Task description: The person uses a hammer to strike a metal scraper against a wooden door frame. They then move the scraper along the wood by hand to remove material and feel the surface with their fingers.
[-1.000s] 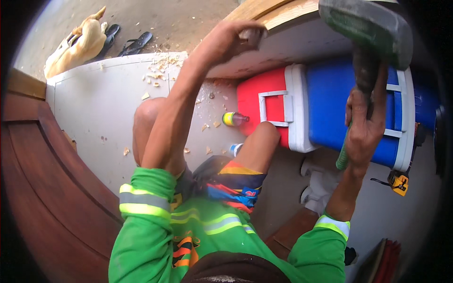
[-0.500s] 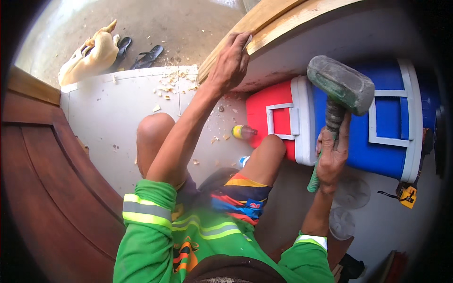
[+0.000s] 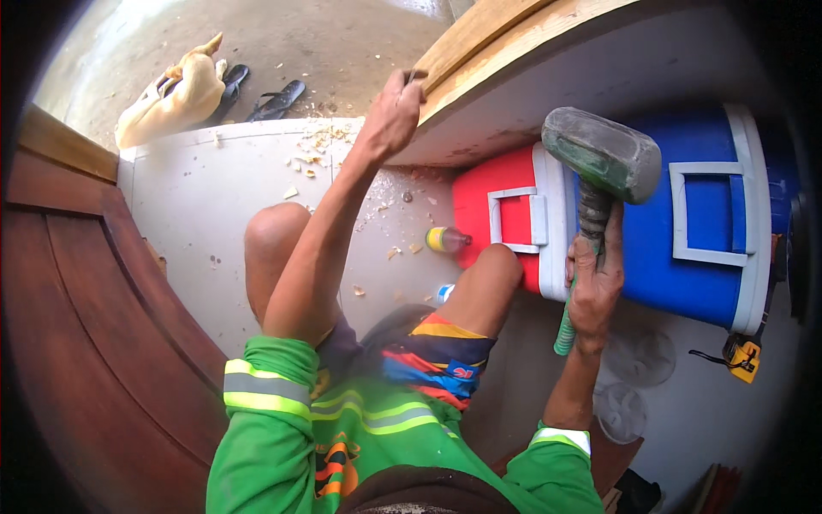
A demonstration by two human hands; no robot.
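My right hand (image 3: 596, 295) is wrapped round the handle of a mallet (image 3: 602, 156). Its bulky grey head with green patches points up, dark wrapping covers the neck, and the green handle end pokes out below my fist. Up by the wooden door frame (image 3: 490, 51), my left hand (image 3: 394, 116) is closed, with its fingertips pinched near the frame's edge. A small, thin sliver shows at those fingertips, but the fingers hide most of it. Pale wood chips (image 3: 324, 137) lie scattered on the tiled floor below this hand.
A red cooler (image 3: 482, 201) and a blue cooler (image 3: 698, 231) stand along the wall at right, near a yellow tape measure (image 3: 743, 360). A bottle (image 3: 445, 240) lies by my knee. A brown door (image 3: 94, 300) is at left; a dog (image 3: 175, 103) and slippers (image 3: 276, 101) are beyond the threshold.
My left hand has moved left and slightly down, off the face of the frame to beside its edge. The mallet in my right hand has shifted slightly left.
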